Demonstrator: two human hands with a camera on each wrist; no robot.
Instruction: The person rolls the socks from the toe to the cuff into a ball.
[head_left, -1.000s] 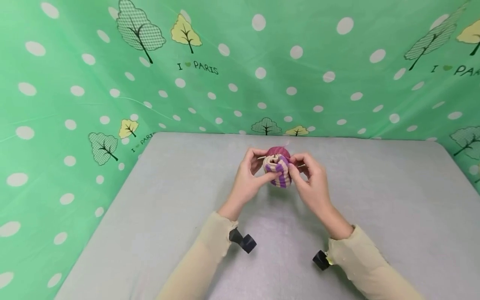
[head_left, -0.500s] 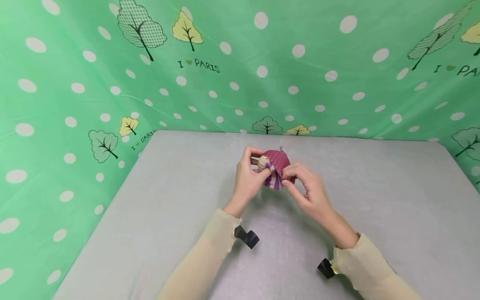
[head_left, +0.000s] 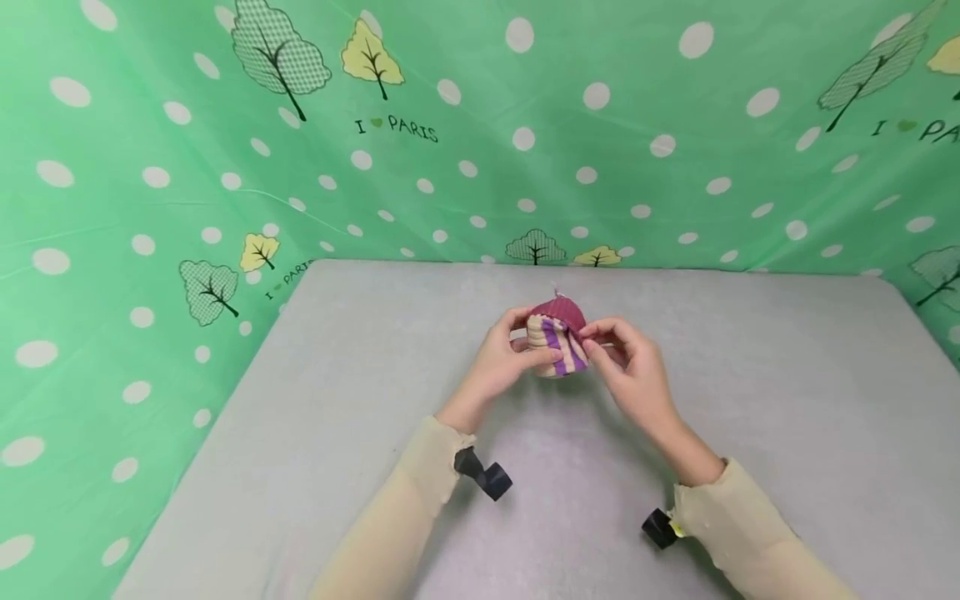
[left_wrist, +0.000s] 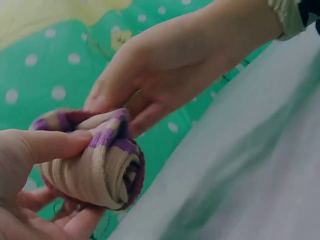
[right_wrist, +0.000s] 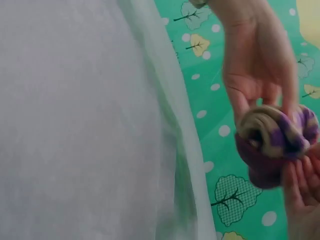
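Note:
A rolled-up sock bundle (head_left: pixel 550 342) with beige and purple stripes is held above the table, in the middle of the head view. Its maroon ribbed part (head_left: pixel 559 311) covers the far side. My left hand (head_left: pixel 498 358) holds the roll from the left, thumb across the stripes and fingers behind. From the right, my right hand (head_left: pixel 637 371) pinches the maroon edge between thumb and forefinger. The left wrist view shows the spiral end of the bundle (left_wrist: pixel 82 177). In the right wrist view, both hands meet at the bundle (right_wrist: pixel 270 132), and some fingertips are hidden.
A grey-covered table (head_left: pixel 337 375) lies beneath the hands. Behind it and to the left hangs a green polka-dot cloth (head_left: pixel 420 208) printed with trees. Black wrist-camera mounts (head_left: pixel 493 482) stick out by both sleeves.
Half a second ago the maroon part faced the camera more; now the bundle is turned so its stripes show. The right hand has shifted slightly right, still pinching the maroon edge.

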